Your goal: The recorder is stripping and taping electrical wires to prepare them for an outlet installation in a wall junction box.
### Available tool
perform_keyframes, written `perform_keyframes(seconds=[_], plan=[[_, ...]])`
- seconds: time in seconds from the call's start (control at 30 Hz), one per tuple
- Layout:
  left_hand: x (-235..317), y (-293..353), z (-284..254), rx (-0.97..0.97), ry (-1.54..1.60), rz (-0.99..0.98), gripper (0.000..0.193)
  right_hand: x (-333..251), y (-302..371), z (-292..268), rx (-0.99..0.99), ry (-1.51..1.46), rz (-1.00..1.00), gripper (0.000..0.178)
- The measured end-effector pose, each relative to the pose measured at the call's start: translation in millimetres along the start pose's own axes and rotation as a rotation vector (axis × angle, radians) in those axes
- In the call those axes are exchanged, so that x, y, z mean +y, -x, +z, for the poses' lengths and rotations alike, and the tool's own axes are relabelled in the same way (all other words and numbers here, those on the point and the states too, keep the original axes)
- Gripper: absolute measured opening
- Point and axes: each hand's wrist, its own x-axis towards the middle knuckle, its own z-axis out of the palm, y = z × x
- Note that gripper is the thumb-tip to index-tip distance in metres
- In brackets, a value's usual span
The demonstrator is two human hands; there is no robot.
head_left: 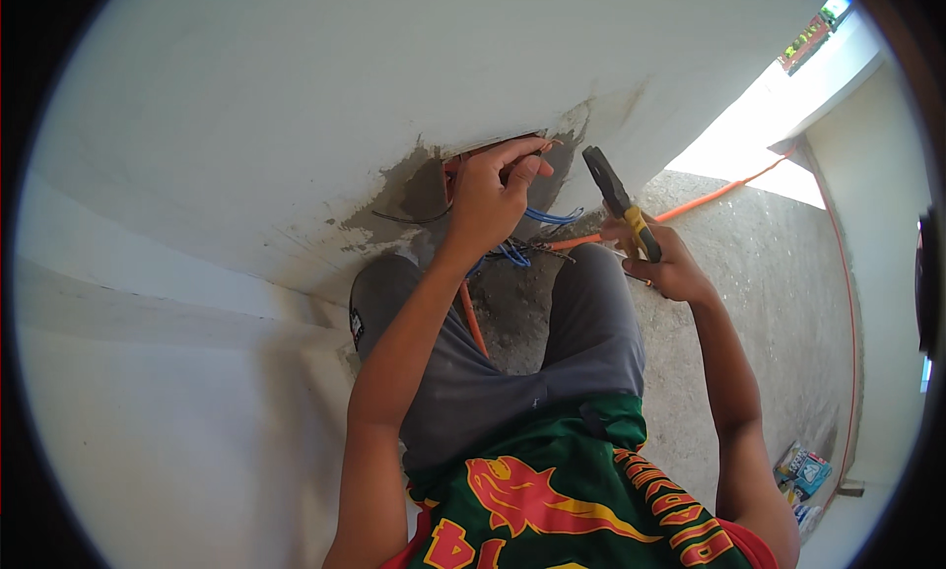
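My left hand (pixel 490 197) is at a recessed opening (pixel 449 178) low in the wall, its fingers closed in a pinch around a thin wire (pixel 556 143) whose orange-looking end pokes out past the fingertips. Much of the opening is hidden behind this hand. Blue wires (pixel 558 216) hang out below it, and a black wire (pixel 406 218) sticks out to the left. To the right, my right hand (pixel 674 264) grips pliers (pixel 609 187) with yellow-and-black handles. Their dark jaws point up toward the wall, apart from the wires.
Rough grey mortar (pixel 402 190) surrounds the opening. An orange flexible conduit (pixel 714 195) runs along the concrete floor to the right, and another orange piece (pixel 473 318) lies between my knees. Colourful packages (pixel 806 472) sit by the right-hand wall.
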Motion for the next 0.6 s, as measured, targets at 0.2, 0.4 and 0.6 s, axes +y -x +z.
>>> perform_keyframes(seconds=[0.2, 0.4, 0.6], plan=[[2.1, 1.7, -9.8, -0.080, 0.043, 0.022, 0.025, 22.1, -10.0, -0.2, -0.320, -0.483, -0.137, 0.048], [1.5, 3.4, -15.7, -0.115, 0.068, 0.049, 0.025, 24.1, -33.4, -1.2, -0.499, -0.620, -0.136, 0.048], [0.5, 5.9, -16.9, -0.084, 0.072, 0.048, 0.027, 20.9, -40.3, 4.6, -0.527, -0.693, -0.147, 0.040]])
